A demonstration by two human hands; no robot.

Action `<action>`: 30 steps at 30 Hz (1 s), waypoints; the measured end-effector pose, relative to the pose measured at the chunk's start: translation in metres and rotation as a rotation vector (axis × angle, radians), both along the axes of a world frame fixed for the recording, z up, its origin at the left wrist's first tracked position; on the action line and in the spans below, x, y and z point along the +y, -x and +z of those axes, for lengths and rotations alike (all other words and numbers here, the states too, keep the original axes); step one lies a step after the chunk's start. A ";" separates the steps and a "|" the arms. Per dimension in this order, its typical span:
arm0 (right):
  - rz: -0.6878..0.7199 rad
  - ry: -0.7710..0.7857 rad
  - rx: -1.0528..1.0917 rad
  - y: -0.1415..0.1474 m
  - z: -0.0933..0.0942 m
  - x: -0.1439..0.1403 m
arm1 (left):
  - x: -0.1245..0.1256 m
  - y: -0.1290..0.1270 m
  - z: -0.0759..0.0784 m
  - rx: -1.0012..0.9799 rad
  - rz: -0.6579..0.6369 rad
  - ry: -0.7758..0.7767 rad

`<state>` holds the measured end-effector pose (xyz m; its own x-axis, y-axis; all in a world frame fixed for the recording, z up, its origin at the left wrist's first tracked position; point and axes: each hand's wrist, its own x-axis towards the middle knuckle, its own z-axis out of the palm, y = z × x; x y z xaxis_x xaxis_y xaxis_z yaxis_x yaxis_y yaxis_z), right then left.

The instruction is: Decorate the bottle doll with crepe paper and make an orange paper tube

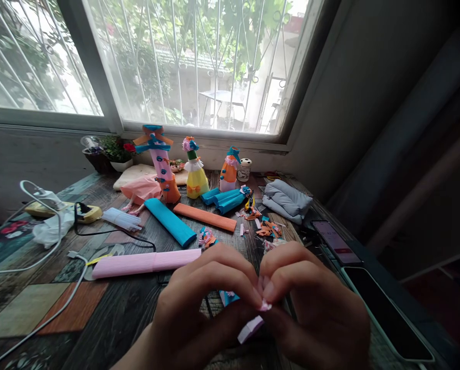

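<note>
Both hands meet at the bottom centre, fingertips pinched together. My left hand (pixel 199 303) is closed on one side of a small pale pink crepe paper strip (pixel 250 329). From the other side my right hand (pixel 314 303) pinches it, thumb and fingers pressed together. A crumpled bit shows between the fingertips, while the strip's flat tail hangs below them; the rest is hidden by the fingers. Partly covered behind my left hand lies a blue paper piece (pixel 229 297). Just beyond the hands are a pink crepe paper roll (pixel 145 263) and a small multicoloured paper cluster (pixel 207 237).
Blue (pixel 170 222) and orange crepe rolls (pixel 205 217) lie mid-table. Paper-dressed bottles (pixel 197 180) stand by the window. Paper scraps (pixel 270 228), a grey pouch (pixel 287 199) and two phones (pixel 386 313) are at right. Glue sticks (pixel 121 219), a power strip (pixel 89 213) and cables lie left.
</note>
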<state>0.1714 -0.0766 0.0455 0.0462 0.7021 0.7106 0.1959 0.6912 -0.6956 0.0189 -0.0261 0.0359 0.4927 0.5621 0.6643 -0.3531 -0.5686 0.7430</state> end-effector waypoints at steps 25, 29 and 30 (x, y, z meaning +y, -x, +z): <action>-0.076 -0.267 -0.248 -0.013 -0.024 -0.010 | -0.015 0.011 -0.003 0.244 -0.156 0.575; 0.088 0.122 -0.054 -0.015 -0.033 -0.015 | -0.023 0.015 -0.017 0.340 0.076 0.259; 0.109 0.173 -0.042 -0.014 -0.034 -0.016 | -0.025 0.016 -0.020 0.354 0.095 0.199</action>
